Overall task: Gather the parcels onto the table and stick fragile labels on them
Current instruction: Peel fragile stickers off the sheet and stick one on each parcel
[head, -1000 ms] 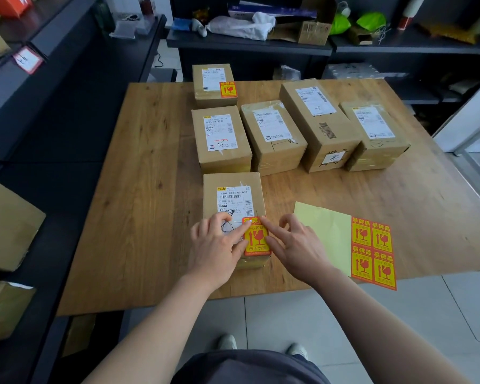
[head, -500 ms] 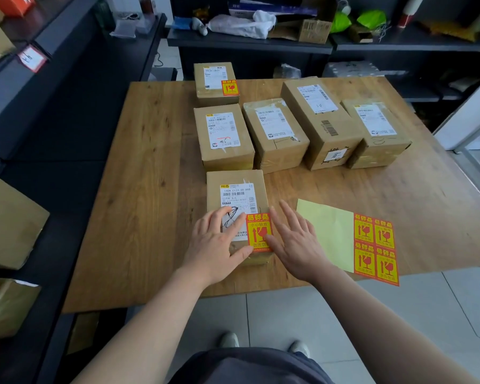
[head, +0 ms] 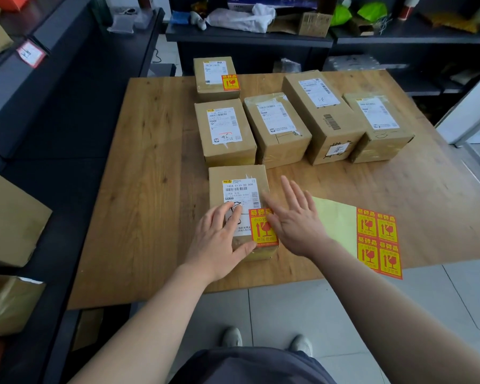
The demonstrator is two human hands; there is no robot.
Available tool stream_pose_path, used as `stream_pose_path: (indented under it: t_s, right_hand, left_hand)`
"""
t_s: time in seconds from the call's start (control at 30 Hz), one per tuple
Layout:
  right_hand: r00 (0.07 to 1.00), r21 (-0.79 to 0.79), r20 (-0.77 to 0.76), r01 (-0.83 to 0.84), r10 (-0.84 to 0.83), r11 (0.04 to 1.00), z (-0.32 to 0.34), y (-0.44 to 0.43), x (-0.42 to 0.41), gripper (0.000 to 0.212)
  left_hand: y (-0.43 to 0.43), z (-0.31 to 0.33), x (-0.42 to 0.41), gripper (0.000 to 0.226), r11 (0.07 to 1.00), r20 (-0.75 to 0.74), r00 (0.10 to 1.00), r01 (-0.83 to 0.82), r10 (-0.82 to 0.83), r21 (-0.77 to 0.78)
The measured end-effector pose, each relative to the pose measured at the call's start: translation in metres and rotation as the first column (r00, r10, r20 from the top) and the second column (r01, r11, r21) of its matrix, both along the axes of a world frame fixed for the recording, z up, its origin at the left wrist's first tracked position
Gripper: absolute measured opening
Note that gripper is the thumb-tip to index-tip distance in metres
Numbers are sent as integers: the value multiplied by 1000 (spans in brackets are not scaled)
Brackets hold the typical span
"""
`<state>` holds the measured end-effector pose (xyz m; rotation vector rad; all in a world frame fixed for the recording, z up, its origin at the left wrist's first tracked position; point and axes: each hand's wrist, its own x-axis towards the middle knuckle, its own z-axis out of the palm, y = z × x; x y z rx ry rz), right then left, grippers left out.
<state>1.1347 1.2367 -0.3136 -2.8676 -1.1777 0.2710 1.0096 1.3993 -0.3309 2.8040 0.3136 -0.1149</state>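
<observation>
A brown parcel [head: 239, 181] lies near the front edge of the wooden table [head: 150, 189], with a red-and-yellow fragile label [head: 261, 231] stuck on its near right corner. My left hand [head: 222, 236] rests flat on this parcel, thumb along its front edge. My right hand [head: 294, 217] is blurred, its fingers straight and spread, at the parcel's right side and partly over the label. A sheet of fragile labels [head: 377, 239] on yellow backing lies to the right. Several other parcels stand behind; the far left one [head: 209, 87] carries a fragile label [head: 230, 82].
Dark shelving runs along the left with cardboard boxes [head: 9, 217] on it. Cluttered dark shelves [head: 247, 40] stand behind the table. A white frame [head: 468, 112] is at the right. The label sheet overhangs the table's front edge above the tiled floor.
My right hand has come off the fragile label, with its fingers straightened and raised to the right. My left hand stays on the near parcel.
</observation>
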Motion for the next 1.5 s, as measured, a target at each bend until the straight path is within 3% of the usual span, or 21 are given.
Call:
stream_pose_path:
  t_s: [0.17, 0.27, 0.33, 0.5, 0.63, 0.77, 0.97, 1.07, 1.17, 1.3, 1.5]
  right_hand:
    - [992, 45, -112, -57, 61, 997, -6, -13, -20, 57]
    - [981, 104, -188, 64, -43, 993, -13, -14, -22, 58]
    - [986, 143, -154, 84, -61, 986, -12, -14, -23, 57]
    - [985, 153, -105, -120, 137, 981, -12, -17, -30, 59]
    - [991, 180, -120, -32, 54, 983, -13, -17, -25, 58]
    - [975, 158, -139, -150, 173, 976, -16, -20, -22, 62]
    - [977, 184, -123, -150, 175, 971, -14, -22, -19, 59]
    - [952, 194, -82, -275, 295, 942, -17, -17, -21, 61]
    - [940, 154, -25, -332, 339, 931, -21, -20, -14, 61]
    - [916, 152, 2, -397, 401, 905, -12, -11, -8, 64]
    - [804, 64, 57, -594, 592, 802, -21, -24, -3, 59]
  left_hand:
    - [-7, 0, 2, 74, 998, 26, 999, -49, 48, 32]
    - [-13, 2, 7, 66, 995, 22, 997, -73, 72, 64]
    - [-14, 1, 7, 65, 995, 12, 997, -72, 71, 64]
    - [-18, 0, 3, 63, 983, 24, 997, -76, 73, 168]
    - [-25, 2, 6, 62, 972, 25, 996, -93, 90, 218]
    - [-35, 2, 7, 58, 972, -21, 994, -97, 104, 214]
    - [-37, 6, 1, 58, 969, -19, 985, -164, 170, 187]
    - [-51, 5, 5, 66, 961, 2, 989, -145, 149, 235]
    - [-53, -1, 0, 68, 959, 16, 981, -193, 194, 209]
    - [-44, -6, -13, 59, 924, 37, 927, -374, 372, 81]
    - [-46, -10, -15, 59, 914, 39, 914, -405, 404, 18]
